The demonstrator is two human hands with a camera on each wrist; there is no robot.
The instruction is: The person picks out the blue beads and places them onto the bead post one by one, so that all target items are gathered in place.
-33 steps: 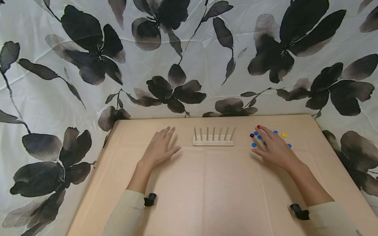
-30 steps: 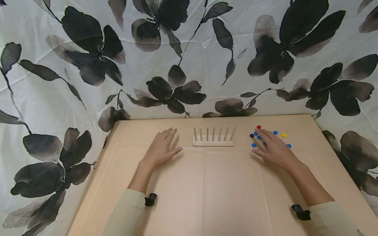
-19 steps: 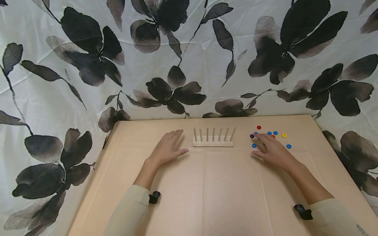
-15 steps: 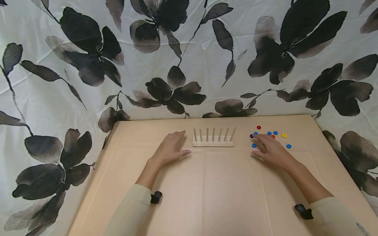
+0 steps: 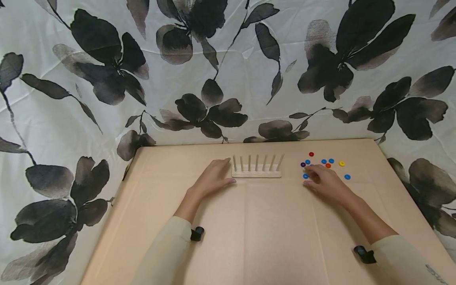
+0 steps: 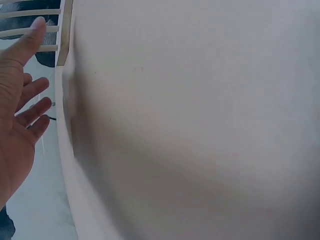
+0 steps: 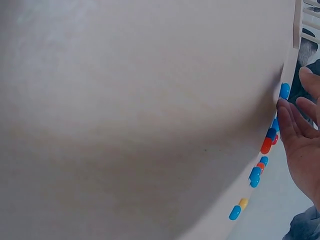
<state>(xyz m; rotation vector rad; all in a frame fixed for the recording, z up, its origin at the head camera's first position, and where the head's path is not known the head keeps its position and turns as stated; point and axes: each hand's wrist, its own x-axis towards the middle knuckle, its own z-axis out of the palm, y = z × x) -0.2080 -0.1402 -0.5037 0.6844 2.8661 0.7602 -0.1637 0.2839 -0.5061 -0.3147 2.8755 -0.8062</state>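
In the head view, a pale wooden peg rack (image 5: 256, 174) with several upright thin pegs stands near the table's far edge. My left hand (image 5: 211, 178) is beside the rack's left end, thumb spread from the fingers, holding nothing; whether a fingertip touches the rack is unclear. In the left wrist view the rack (image 6: 64, 32) lies beyond the thumb. Over the group of small beads hovers my right hand (image 5: 327, 184), thumb and fingers apart. A blue bead (image 5: 305, 176) sits between thumb and forefinger, a purple bead (image 5: 303, 164) just beyond the fingertips. No grip shows.
Around the right hand lie a red bead (image 5: 311, 154), an orange-red bead (image 5: 328, 166), a yellow bead (image 5: 342, 164) and several blue ones, including a blue bead (image 5: 347, 177) at the right. A floral cloth (image 5: 213, 79) hangs behind the tan table (image 5: 278, 229).
My left hand has moved right, up to the rack's left end. The right hand's fingers have drawn back and bent over the beads, uncovering the red, orange-red and some blue ones.
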